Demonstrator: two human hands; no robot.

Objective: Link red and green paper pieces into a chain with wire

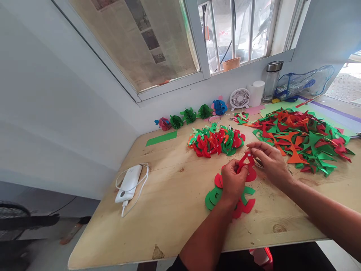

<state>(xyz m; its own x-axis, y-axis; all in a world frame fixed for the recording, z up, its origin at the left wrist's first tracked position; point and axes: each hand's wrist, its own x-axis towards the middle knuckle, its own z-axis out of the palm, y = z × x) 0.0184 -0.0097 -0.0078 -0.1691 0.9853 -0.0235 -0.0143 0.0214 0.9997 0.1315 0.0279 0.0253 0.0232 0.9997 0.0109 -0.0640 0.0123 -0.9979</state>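
Note:
My left hand (234,178) is closed around a red paper cut-out (251,172) with curved edges, holding it above the wooden table. At the top of this cut-out, my right hand (269,162) pinches beside a small white square. A dark, shiny object, partly hidden, shows under my right fingers. Below and around my left hand lie green paper cut-outs (211,198) and red paper cut-outs (244,207), partly covered by the wrist. Just beyond the hands sits a heap of red and green cut-outs (216,141), several bearing white squares.
Paper scraps (304,139) pile up on the right of the table (175,195). A white power bank (129,182) with a cable lies left. Along the wall stand folded paper figures (189,115), a small fan (239,98) and a glass bottle (271,82). A green strip (161,138) lies at the back left.

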